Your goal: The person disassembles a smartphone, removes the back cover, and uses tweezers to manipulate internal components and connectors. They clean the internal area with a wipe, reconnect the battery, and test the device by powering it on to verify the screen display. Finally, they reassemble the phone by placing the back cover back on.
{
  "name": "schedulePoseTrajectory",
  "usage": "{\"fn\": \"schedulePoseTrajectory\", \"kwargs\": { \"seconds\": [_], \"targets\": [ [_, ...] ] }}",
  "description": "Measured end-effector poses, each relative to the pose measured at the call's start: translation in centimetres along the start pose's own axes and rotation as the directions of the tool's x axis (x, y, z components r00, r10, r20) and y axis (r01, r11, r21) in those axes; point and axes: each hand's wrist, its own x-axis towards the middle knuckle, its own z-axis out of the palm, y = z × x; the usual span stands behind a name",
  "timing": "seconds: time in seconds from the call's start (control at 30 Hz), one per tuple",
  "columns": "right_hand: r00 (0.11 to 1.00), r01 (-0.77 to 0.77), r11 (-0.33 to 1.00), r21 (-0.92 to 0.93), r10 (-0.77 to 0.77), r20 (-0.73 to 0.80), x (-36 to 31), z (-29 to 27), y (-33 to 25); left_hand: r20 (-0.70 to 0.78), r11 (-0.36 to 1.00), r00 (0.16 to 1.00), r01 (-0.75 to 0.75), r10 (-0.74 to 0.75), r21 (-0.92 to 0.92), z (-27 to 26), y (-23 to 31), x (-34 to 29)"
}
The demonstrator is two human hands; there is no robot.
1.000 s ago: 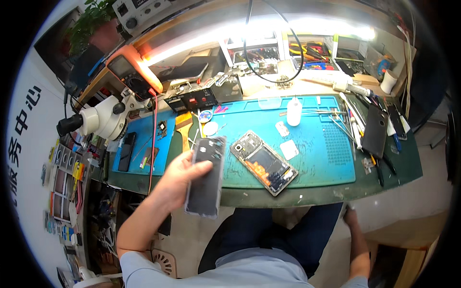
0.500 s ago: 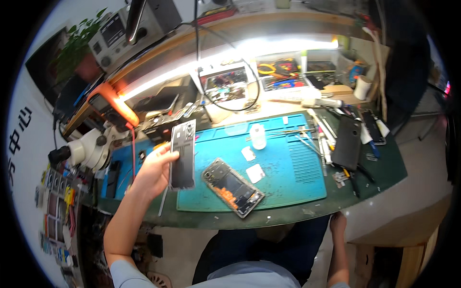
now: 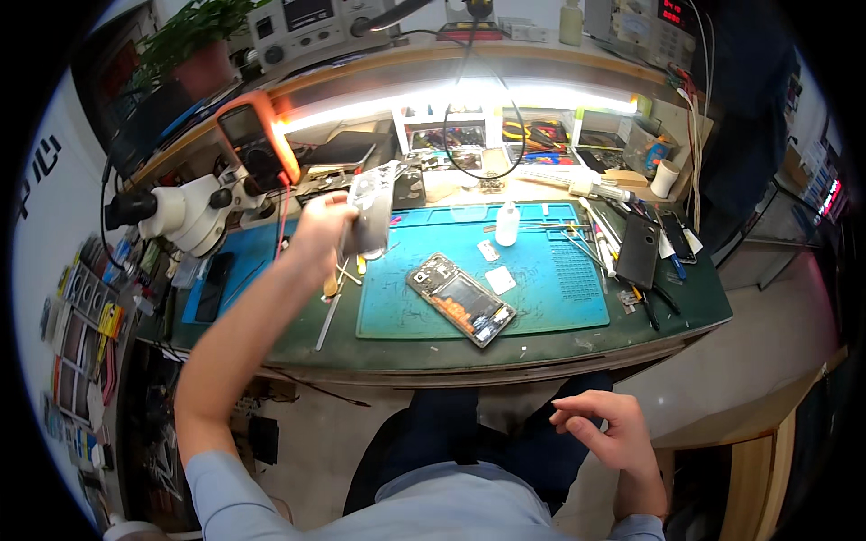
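Holding a phone back cover up in our left hand
Fingers pinched its edge; our right hand rested loosely curled, empty

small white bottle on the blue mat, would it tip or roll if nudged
Probably tips easily: the small white bottle stands upright, tall and narrow, on the blue mat. Once down, its round body would likely roll. It looks plastic, so likely light.

Glaring shelf strip light, bowed edges.
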Motion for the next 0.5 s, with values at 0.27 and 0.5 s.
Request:
{"fn": "schedulePoseTrajectory", "kwargs": {
  "seconds": [0.27,0.5],
  "targets": [
    [0.999,-0.006,0.997,-0.07,0.003,-0.038,1.6,0.6,0.3,-0.248,0.692,0.774,-0.312,0.583,0.651,-4.5,0.7,18.7],
    [0.941,-0.008,0.875,-0.485,-0.157,-0.299,10.3,-2.3,1.1,-0.066,0.084,0.857,0.027,0.51,0.996,-6.5,-0.1,24.8]
  ]
}}
